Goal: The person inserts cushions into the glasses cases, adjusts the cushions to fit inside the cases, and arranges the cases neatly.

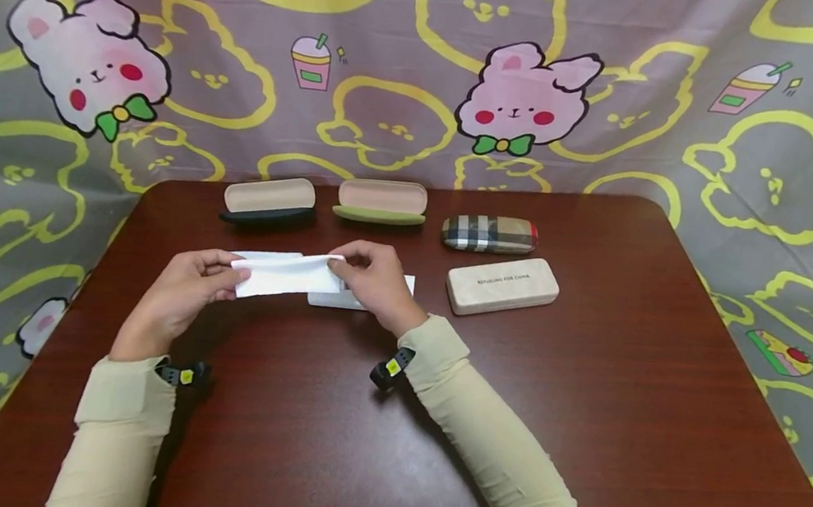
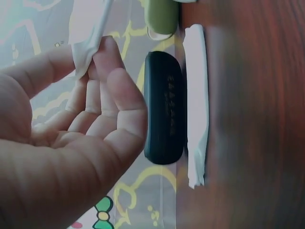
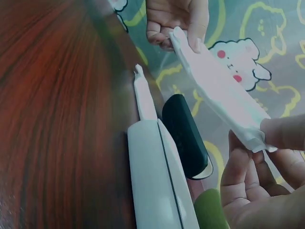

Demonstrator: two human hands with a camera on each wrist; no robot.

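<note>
A folded white cloth (image 1: 288, 276) is stretched between both hands above the table. My left hand (image 1: 183, 288) pinches its left end between thumb and fingers, as the left wrist view also shows. The right hand (image 1: 382, 288) pinches the opposite end, thumb on top in the right wrist view. Beneath and behind the cloth lies another folded white cloth (image 2: 195, 105), a long strip on the table. A white glasses case (image 3: 147, 176) sits just under the right hand, partly hidden by it in the head view.
At the back of the brown table (image 1: 584, 404) stand an open dark glasses case (image 1: 269, 198) and an open green one (image 1: 380, 201). Right of them lie a plaid case (image 1: 490, 234) and a cream case (image 1: 503, 286) with lettering. A patterned curtain (image 1: 398, 54) hangs behind.
</note>
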